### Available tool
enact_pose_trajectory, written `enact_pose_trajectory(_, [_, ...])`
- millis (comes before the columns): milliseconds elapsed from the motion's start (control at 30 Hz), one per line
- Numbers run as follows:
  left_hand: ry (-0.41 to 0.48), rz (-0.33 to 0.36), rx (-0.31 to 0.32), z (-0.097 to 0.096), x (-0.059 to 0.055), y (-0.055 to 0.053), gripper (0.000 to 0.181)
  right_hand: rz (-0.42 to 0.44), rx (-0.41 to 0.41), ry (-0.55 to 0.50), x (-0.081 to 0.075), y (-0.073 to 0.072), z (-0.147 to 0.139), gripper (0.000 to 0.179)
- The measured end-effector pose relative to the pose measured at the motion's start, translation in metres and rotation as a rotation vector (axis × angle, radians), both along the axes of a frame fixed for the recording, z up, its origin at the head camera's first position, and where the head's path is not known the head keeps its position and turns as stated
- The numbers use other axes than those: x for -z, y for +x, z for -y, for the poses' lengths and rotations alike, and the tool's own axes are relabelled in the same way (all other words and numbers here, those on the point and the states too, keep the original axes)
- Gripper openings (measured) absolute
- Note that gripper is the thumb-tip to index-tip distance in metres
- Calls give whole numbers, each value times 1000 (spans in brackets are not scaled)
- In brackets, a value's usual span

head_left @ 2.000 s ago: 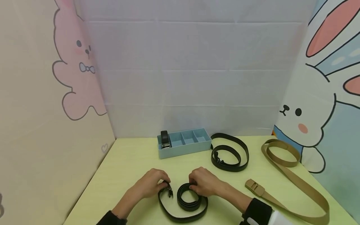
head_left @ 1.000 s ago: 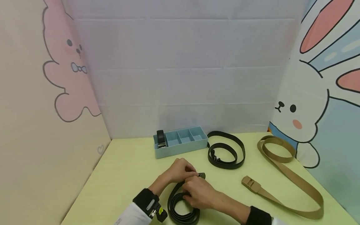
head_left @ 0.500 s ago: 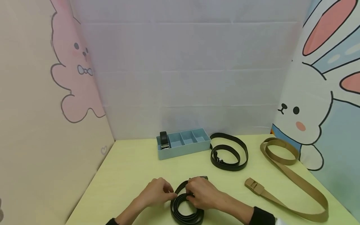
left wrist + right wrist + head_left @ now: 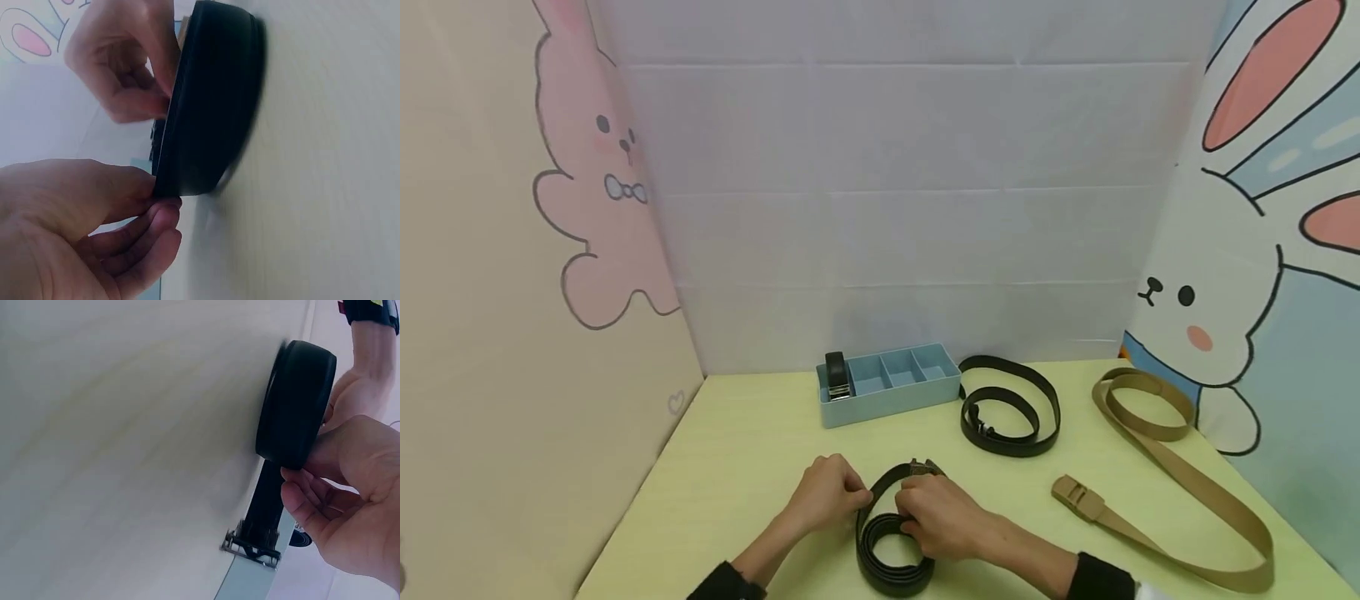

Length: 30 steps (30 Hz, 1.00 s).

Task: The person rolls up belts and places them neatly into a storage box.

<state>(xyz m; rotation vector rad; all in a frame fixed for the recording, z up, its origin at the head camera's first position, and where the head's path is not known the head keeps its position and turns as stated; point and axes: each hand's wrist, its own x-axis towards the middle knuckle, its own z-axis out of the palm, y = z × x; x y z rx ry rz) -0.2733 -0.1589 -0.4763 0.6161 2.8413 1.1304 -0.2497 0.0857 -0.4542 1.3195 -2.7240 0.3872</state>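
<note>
A black belt [image 4: 868,557] stands on edge on the table, mostly rolled into a coil with one loose outer turn. My left hand [image 4: 829,493] pinches that outer strap at its left side; the left wrist view shows the strap's edge [image 4: 206,100] between thumb and fingers. On the right, my right hand [image 4: 943,517] pinches the coil's wall, thumb inside the ring. The belt's metal buckle [image 4: 925,468] lies just beyond the right hand's knuckles, at the end of the outer strap, and shows plainly in the right wrist view.
Behind the hands stands a blue divided tray [image 4: 887,406], a rolled black belt [image 4: 837,373] in its left compartment. Another black belt [image 4: 1051,408] lies loosely coiled beside it. A tan webbing belt [image 4: 1217,500] with a plastic buckle stretches along the right side.
The buckle end has swung from the left, round the far side, to the right. My left hand has let go of it and now pinches the strap at left. The right hand keeps the coil.
</note>
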Motion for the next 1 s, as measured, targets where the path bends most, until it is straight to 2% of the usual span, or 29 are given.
enact_pose_trajectory(133, [35,49,40,-10,1,-6,14,-12,0,-42,2,0,5,28])
enact_pose_trajectory(367, [80,137,81,-10,1,-2,15,11,64,-108,7,0,9,26])
enact_pose_trajectory(500, [66,181,131,-6,-2,0,6,11,88,-119,10,0,8,22])
enact_pose_trajectory(567, [44,172,165,-6,-4,0,6,14,95,-122,10,-1,8,22])
enact_pose_trajectory(700, [-5,99,222,-9,-7,1,11,43,92,-125,9,-3,6,19])
enact_pose_trajectory(867, [-31,75,235,-14,-12,3,10,124,24,-173,1,-11,-6,13])
enact_pose_trajectory(1000, [-51,58,225,-18,-14,5,10,97,21,-147,-9,-20,-23,3])
